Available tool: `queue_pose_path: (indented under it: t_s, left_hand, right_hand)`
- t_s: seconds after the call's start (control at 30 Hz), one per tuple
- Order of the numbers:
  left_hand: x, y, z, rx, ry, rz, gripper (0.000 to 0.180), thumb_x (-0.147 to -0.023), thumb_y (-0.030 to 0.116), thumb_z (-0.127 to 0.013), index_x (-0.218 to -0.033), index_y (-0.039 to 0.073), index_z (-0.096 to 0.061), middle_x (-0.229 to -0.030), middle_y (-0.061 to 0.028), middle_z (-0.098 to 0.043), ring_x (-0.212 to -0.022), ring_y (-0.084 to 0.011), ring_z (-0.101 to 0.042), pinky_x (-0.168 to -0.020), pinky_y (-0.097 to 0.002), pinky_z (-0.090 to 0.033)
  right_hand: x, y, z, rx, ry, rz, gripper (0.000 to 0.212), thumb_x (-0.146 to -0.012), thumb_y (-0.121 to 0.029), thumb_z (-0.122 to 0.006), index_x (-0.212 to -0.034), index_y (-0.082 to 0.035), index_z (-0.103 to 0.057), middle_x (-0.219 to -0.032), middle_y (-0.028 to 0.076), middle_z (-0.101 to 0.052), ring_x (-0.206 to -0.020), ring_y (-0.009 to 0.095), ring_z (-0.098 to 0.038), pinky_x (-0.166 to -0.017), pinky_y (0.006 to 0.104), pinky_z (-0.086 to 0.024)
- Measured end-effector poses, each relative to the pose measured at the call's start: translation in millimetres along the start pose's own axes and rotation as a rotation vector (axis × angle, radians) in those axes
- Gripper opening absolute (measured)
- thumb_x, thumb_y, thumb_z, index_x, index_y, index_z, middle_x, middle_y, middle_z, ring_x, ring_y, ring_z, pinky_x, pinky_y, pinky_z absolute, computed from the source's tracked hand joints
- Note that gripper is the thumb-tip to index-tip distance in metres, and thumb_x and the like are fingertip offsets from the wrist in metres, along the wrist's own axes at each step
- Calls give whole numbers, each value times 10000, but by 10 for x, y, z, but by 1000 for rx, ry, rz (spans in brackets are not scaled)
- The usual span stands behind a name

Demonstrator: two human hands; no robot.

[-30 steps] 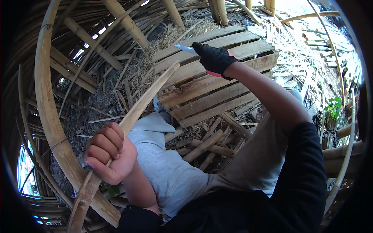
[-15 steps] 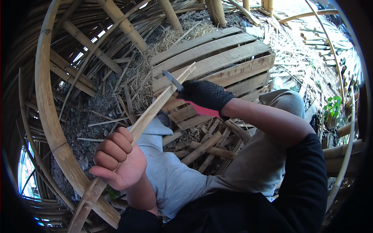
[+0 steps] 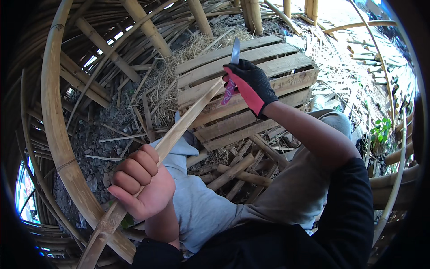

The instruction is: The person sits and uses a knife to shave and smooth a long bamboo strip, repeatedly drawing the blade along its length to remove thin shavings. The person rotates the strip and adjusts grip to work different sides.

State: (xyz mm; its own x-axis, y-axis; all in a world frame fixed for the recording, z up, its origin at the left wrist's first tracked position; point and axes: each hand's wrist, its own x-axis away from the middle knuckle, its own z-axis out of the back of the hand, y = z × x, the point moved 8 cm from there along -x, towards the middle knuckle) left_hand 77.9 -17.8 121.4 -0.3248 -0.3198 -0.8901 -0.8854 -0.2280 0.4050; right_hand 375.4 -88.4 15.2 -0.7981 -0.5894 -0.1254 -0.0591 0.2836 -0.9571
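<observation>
Pale bamboo makes up the one long bamboo strip (image 3: 183, 123) in the bare left hand (image 3: 145, 181), whose fingers are curled tight round its lower part. Its long axis slants from lower left to upper right, the narrower far end pointing up over the wooden crate (image 3: 291, 80), inward of the crate's left edge. The near end is cut off by the bottom of the view.

One knife (image 3: 235, 50) is gripped in the right hand (image 3: 254, 83), which wears the only glove (image 3: 253, 96) in sight, black with a pink palm. The hand is closed round the handle (image 3: 227, 92), part of which shows below the fist; the blade points away, towards the crate's far edge. Whether the far tip of the bamboo strip touches the handle or the glove, I cannot tell.

At least five slats show on the crate; the hand and the bamboo strip hide parts of them. Straw (image 3: 197, 49) lies beyond its far left corner. One thick curved pole (image 3: 56, 121) stands at the left, its base cut across by the bamboo strip. The dark rim is hard to make out.
</observation>
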Motion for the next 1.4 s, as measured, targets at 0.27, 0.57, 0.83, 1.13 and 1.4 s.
queue_pose_path:
  t_s: [0.27, 0.57, 0.83, 1.13, 1.4]
  left_hand:
    - [13, -12, -22, -4, 19, 9, 493, -1075, 391, -321, -632, 181, -273, -577, 41, -242, -537, -112, -197, -593, -325, -204]
    - [6, -17, -11, -1, 27, 11, 492, -1073, 386, -327, -629, 183, -269, -577, 42, -237, -539, -111, -194, -593, -323, -197]
    - [4, -13, 1, 0, 38, 7, 495, -1076, 384, -318, -627, 181, -267, -573, 42, -233, -535, -112, -187, -589, -322, -191]
    - [2, -15, -6, 4, 37, 5, 495, -1077, 377, -316, -625, 181, -268, -571, 41, -238, -535, -111, -191, -589, -320, -195]
    - [3, -14, 8, 6, 49, 5, 491, -1076, 369, -323, -625, 183, -266, -569, 43, -234, -539, -109, -190, -588, -318, -195]
  right_hand:
    - [-210, -164, 121, -243, 83, 117, 262, -980, -210, -634, -1132, 0, -595, -955, 85, -676, -828, 176, -689, -756, 320, -583]
    - [-199, -188, -71, -228, 30, 196, 262, -980, -194, -642, -1152, 0, -606, -951, 73, -677, -825, 166, -687, -755, 312, -576]
    - [-223, -101, -85, -251, 17, 159, 238, -969, -196, -659, -1108, -7, -622, -925, 68, -677, -803, 161, -683, -738, 311, -580]
    - [-215, -7, -153, -254, -2, 130, 232, -951, -187, -681, -1092, -11, -624, -917, 71, -678, -797, 169, -685, -729, 318, -587]
    - [-188, 58, -214, -301, -35, 82, 247, -952, -182, -679, -1109, -1, -618, -927, 83, -672, -807, 177, -681, -729, 326, -592]
